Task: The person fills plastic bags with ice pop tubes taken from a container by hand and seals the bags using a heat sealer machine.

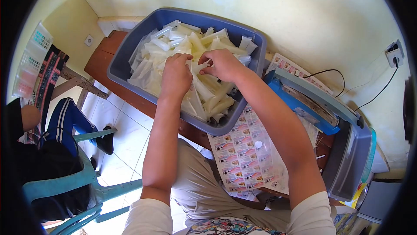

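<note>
My left hand (177, 72) is over the middle of a grey plastic tub (118, 71), its fingers closed on a clear plastic packet (196, 89) that hangs down among the others. Its thumb is mostly hidden from me. Close by on the right, my right hand (220, 64) has curled fingers, with a small gap between thumb and index fingertip. I see nothing plainly held there. Heaped in the tub are many long, slim plastic packets (163, 44) with pale yellow contents, some lying flat and others tilted.
The tub stands on a brown wooden bench (99, 63). Right of it are printed sheets (236, 157), a blue sealer-like device (304, 100) with a cord to the wall socket (394, 56), and a grey bin (343, 165). A seated person (65, 122) and green chair (56, 185) are left.
</note>
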{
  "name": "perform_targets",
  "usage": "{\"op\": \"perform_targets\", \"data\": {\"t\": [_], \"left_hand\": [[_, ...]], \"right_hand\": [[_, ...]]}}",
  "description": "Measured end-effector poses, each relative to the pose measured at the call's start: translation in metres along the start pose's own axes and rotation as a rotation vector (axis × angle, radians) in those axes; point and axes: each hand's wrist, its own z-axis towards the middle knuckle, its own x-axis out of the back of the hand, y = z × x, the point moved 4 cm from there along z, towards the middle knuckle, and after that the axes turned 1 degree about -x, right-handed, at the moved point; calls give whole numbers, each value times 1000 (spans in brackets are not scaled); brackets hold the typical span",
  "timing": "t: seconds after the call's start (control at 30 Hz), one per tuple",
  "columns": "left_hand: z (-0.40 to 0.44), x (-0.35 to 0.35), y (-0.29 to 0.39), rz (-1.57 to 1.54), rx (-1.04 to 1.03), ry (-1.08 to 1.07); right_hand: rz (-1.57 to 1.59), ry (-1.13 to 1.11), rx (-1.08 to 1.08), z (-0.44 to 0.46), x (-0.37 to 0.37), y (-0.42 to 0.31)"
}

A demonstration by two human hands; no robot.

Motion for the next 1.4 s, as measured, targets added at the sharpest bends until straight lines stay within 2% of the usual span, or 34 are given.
{"op": "perform_targets", "data": {"t": [0.4,0.5,0.57,0.6,0.67,0.77,0.87,1.03,1.2,1.27,1.4], "left_hand": [[-8,4,8,6,-70,20],[-11,6,9,-27,-123,47],[-12,9,13,-35,-161,54],[-14,11,19,-57,-198,73],[-18,18,33,-84,-240,90],[-22,29,60,-153,-298,83],[-25,28,85,-290,-372,80],[-44,14,145,-469,-448,-85],[-85,-23,201,-456,-599,-300],[-110,-39,222,-469,-713,-278],[-152,-77,243,-510,-669,-483]], "right_hand": [[217,133,-18,-13,1,-9],[251,226,62,-19,12,-13],[39,301,238,-26,23,-24],[38,305,239,-32,29,-30],[86,332,67,-46,46,-39],[171,455,89,-78,68,-51],[240,482,42,-121,87,-56],[178,540,-23,-212,112,-65],[85,590,-85,-305,120,-51],[0,511,-190,-339,124,-58],[-16,447,-268,-398,110,-43]]}}
